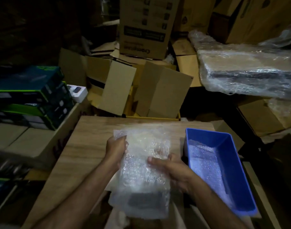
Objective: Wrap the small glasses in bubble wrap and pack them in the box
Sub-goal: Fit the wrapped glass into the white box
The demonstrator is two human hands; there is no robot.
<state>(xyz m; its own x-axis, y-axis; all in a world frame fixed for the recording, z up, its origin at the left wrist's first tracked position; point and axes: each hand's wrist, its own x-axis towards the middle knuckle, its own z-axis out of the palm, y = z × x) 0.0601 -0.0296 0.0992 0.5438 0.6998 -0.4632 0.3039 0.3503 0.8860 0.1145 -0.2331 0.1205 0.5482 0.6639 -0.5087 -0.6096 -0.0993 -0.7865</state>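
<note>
While both hands, left hand (pixel 115 149) and right hand (pixel 170 169), clutch the bubble wrap (pixel 141 162), wrapping seems underway; next likely needs rolling, then the blue box (pixel 230 154).

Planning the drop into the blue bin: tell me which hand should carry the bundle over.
Right, probably. The right hand grips the clear bubble-wrap bundle on the side beside the blue rectangular plastic bin; the left hand grips its far-left edge.

The bubble wrap (pixel 141 162) lies on the wooden table (pixel 85 146), with the plastic box (pixel 237 171) just right of it — a piece of wrap inside. Behind the table stand open cartons (pixel 158 90); left of it, stacked boxes (pixel 30 96).
</note>
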